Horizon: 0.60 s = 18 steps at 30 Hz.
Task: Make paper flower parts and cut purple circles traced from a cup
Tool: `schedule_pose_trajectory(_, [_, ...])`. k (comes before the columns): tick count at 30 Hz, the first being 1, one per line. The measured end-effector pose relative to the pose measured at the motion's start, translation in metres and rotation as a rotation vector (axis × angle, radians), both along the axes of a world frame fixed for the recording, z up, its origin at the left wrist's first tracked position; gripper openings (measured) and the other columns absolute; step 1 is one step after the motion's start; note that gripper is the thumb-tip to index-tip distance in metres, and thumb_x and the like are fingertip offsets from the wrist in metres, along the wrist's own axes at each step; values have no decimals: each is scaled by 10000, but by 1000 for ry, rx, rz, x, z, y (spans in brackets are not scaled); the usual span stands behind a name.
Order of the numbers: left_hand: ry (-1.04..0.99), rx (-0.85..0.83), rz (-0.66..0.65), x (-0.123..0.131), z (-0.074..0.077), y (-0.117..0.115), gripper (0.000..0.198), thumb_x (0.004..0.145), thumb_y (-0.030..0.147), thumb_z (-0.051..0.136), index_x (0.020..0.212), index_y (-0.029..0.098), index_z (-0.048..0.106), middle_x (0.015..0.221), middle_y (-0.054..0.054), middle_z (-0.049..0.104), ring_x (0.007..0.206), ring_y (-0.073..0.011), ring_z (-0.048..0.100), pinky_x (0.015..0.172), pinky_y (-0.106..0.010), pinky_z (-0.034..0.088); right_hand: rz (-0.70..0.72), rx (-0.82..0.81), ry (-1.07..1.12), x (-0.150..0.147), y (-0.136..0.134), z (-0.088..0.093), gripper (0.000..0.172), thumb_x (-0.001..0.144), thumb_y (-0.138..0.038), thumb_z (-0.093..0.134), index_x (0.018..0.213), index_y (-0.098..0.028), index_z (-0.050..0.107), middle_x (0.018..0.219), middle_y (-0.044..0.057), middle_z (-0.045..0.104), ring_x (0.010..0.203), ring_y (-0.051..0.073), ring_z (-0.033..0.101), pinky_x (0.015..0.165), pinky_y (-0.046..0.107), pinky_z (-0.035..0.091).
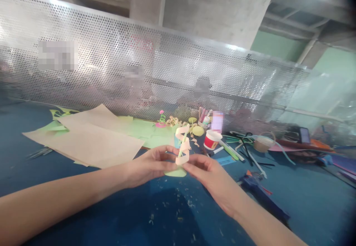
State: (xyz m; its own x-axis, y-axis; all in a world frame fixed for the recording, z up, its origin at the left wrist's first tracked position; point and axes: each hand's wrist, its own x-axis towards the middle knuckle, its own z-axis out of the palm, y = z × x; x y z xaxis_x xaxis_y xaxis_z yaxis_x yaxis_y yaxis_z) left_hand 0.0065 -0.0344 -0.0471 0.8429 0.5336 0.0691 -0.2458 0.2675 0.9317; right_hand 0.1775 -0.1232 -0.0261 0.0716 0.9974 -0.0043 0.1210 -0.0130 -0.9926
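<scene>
A cream paper spiral (182,160) winds loosely up a pale green stem and stands upright between my hands. Beneath it sits a rounded light green paper base (175,172). My left hand (148,165) comes in from the left, its fingers closed at the lower part of the spiral and its base. From the other side, my right hand (205,169) pinches the bottom turn of the strip between thumb and forefinger. The fingertips of both hands are partly hidden behind the paper.
Large cream sheets (105,142) lie at left, overlapping green paper (155,134). Behind the spiral stand a red-and-white paper cup (213,140) and small paper pieces. Pens, strips and a dark blue tool (263,194) lie at right. A perforated metal screen (172,68) borders the blue table.
</scene>
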Motion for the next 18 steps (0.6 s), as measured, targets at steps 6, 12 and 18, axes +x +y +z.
schedule_pose_trajectory(6, [21,-43,6,0,1,-1,356,708,139,707,1026,223,568,936,-16,603,871,-142,583,815,-285,401,-5,-17,113,-3,-2,5,249,706,-341,691,873,-157,676,852,31,635,758,120,535,777,273,422])
schedule_pose_trajectory(12, [33,-33,6,0,0,0,375,718,136,701,1049,231,554,928,-12,588,897,-143,576,833,-286,399,0,-51,178,-4,-3,7,281,662,-326,726,893,-168,702,857,32,655,774,120,550,779,255,425])
schedule_pose_trajectory(18, [19,-40,-16,0,-5,2,387,718,112,698,1058,209,540,953,-22,583,911,-142,584,838,-274,402,9,-58,194,-6,-2,5,257,671,-290,716,894,-163,697,851,35,652,803,129,553,804,274,421])
